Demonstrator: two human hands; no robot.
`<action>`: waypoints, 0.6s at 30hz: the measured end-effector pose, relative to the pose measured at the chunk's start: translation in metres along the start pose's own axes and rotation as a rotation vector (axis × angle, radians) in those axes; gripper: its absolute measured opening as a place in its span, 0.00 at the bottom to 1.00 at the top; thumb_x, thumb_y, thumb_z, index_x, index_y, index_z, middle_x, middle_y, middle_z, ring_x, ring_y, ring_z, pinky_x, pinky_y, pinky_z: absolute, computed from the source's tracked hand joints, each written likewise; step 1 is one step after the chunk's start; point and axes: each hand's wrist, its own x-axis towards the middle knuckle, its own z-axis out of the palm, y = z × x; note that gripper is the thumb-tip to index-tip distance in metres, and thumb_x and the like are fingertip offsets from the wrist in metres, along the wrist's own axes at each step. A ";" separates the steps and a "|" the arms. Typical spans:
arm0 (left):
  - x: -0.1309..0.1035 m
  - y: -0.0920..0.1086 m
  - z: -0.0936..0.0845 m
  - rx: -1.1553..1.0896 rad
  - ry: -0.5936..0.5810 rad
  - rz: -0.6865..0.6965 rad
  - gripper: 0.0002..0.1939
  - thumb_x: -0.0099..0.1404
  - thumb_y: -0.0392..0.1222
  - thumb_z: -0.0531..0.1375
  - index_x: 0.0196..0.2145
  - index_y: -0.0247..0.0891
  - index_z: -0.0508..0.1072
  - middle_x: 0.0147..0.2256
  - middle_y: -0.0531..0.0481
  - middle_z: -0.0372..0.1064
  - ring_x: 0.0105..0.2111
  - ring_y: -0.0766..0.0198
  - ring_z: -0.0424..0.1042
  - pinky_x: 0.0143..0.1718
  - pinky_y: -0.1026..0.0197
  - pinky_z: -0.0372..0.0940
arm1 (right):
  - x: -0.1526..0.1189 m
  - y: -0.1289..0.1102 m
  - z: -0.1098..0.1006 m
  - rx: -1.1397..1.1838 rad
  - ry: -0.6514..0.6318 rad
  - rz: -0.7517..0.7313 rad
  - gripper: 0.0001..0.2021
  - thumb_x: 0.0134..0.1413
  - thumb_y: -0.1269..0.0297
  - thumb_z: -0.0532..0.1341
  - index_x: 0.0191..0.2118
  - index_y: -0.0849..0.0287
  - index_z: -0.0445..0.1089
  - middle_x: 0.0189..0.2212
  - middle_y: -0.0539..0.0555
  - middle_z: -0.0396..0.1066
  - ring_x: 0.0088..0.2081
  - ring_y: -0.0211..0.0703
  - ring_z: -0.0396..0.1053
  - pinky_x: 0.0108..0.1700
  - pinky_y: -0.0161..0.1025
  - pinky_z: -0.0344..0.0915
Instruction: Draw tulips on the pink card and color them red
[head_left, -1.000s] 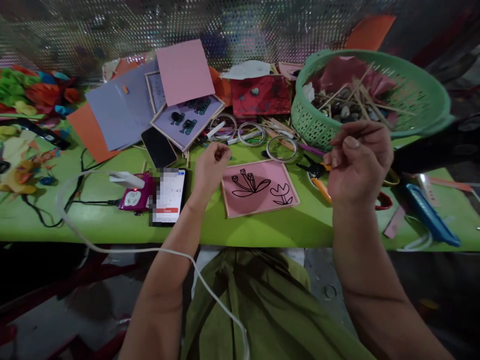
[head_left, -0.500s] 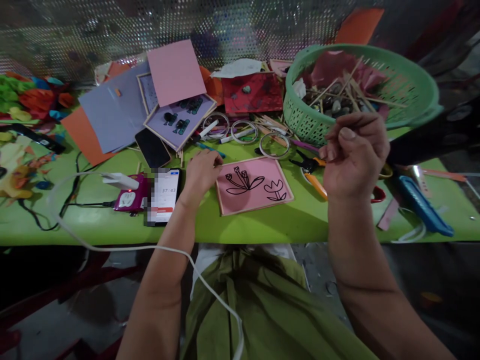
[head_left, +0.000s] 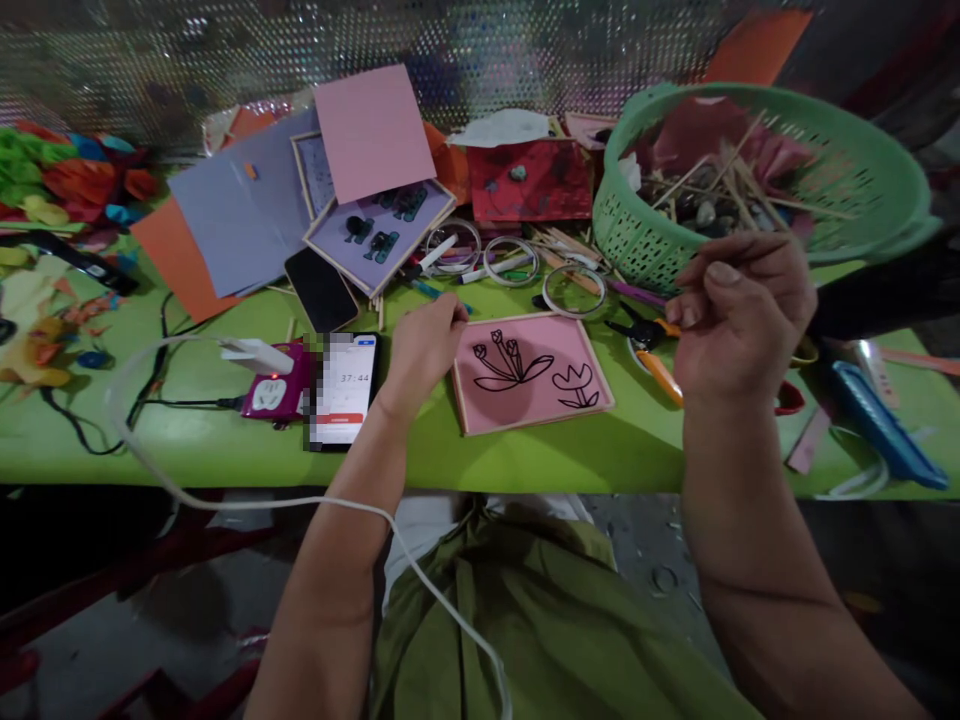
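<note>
A pink card with black flower drawings and a thin wooden frame lies flat on the green table. At its upper left corner my left hand rests, fingers bent down and partly hidden; what they hold, if anything, does not show. My right hand is raised to the right of the card, palm turned up and fingers curled in; anything between the fingertips is too small to tell. Orange-handled pliers lie between the card and my right hand.
Behind stand a green basket of sticks and stones, tape rolls and a purple framed picture. A lit phone, a purple socket block and a white cable are at left. A blue tool lies right.
The camera view has shifted, so most things appear a little further right. Both hands keep nearly the same pose, with the left at the card's corner and the right raised.
</note>
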 end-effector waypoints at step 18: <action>-0.006 -0.002 -0.010 -0.360 0.048 0.077 0.11 0.68 0.31 0.58 0.43 0.40 0.78 0.44 0.49 0.81 0.42 0.59 0.77 0.48 0.57 0.68 | 0.008 0.034 -0.012 -0.205 -0.025 -0.014 0.07 0.43 0.62 0.70 0.32 0.53 0.76 0.23 0.46 0.68 0.19 0.32 0.48 0.21 0.37 0.47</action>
